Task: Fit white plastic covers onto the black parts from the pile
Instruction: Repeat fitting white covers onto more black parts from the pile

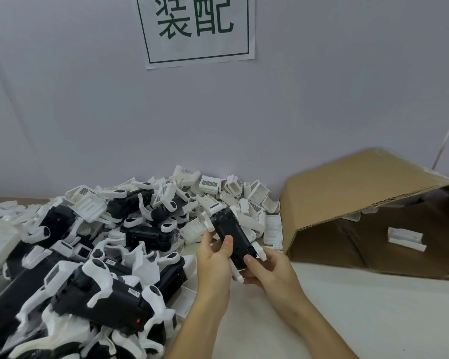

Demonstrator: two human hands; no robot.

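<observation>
I hold one black part (228,229) with white arms above the table, its long axis pointing away from me. My left hand (213,257) grips its left side, thumb laid across the black top. My right hand (267,268) holds the near end from below and the right, thumb on the black face. A large pile of black parts (101,288) mixed with white pieces covers the left half of the table. Loose white plastic covers (254,200) are heaped along the wall behind the held part.
A cardboard box (353,193) lies on its side at the right, opening towards me, with a white piece (406,239) inside. The pale table surface (360,314) stretches in front of the box. A paper sign (196,29) hangs on the wall.
</observation>
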